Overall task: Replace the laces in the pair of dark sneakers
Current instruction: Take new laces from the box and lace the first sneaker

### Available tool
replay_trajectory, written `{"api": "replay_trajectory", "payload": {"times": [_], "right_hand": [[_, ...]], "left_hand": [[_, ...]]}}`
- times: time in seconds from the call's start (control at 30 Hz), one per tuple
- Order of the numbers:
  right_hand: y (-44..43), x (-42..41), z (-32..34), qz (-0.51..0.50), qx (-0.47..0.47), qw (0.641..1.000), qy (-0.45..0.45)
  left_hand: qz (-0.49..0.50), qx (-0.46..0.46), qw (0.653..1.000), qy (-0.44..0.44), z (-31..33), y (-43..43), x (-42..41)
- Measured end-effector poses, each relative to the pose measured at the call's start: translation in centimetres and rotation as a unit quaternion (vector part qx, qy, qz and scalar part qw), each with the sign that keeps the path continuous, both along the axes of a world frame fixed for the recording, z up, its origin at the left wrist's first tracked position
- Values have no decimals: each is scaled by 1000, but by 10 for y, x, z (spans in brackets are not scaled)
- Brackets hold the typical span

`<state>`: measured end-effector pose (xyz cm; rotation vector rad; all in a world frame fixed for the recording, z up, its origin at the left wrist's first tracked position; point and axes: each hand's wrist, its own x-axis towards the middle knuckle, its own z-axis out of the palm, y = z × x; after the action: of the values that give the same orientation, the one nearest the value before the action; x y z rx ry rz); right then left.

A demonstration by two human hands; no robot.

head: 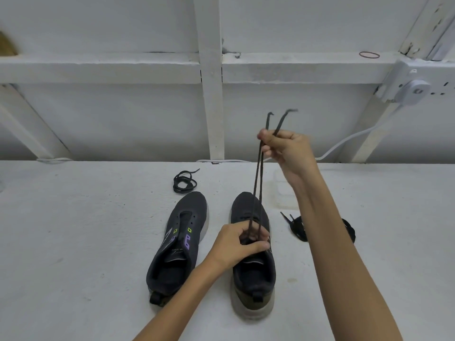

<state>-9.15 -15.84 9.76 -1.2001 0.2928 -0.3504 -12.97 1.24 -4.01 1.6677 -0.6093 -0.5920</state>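
Note:
Two dark sneakers stand side by side on a white surface, toes pointing away from me. The left sneaker (181,238) has no lace, and its purple and green eyelets are bare. The right sneaker (253,262) has a dark lace (256,178) threaded through it. My right hand (286,151) grips both lace ends together, raised high above the shoe, so the two strands run up taut. My left hand (237,243) pinches the lace strands down at the shoe's eyelet area, hiding that part of the tongue.
A coiled dark lace (184,182) lies beyond the left sneaker's toe. Another bundle of dark laces (299,228) lies right of the right sneaker, partly behind my right forearm. A white cable (349,141) runs along the wall to a socket (411,92).

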Motion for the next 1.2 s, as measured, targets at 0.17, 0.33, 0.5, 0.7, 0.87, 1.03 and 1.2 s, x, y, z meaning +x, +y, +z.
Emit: {"api": "replay_trajectory", "payload": {"times": [0.17, 0.33, 0.5, 0.7, 0.87, 1.03, 1.2], "right_hand": [[3, 3, -25, 42, -10, 998, 36], [3, -41, -64, 176, -337, 892, 246], [21, -78, -77, 189, -247, 935, 172], [18, -93, -84, 143, -216, 958, 124], [11, -96, -92, 97, -238, 959, 115], [6, -102, -101, 37, -225, 961, 155], [-9, -121, -110, -6, -214, 957, 198]], "left_hand": [[7, -28, 998, 50, 2, 2, 3], [27, -53, 996, 74, 7, 0, 4], [-1, -29, 998, 61, 13, 3, 9], [25, -22, 999, 30, 14, 9, -1], [101, -67, 991, 60, 17, 8, -10], [230, -61, 971, 28, 17, 17, -8], [274, 65, 947, -156, 20, 46, 5]]}}
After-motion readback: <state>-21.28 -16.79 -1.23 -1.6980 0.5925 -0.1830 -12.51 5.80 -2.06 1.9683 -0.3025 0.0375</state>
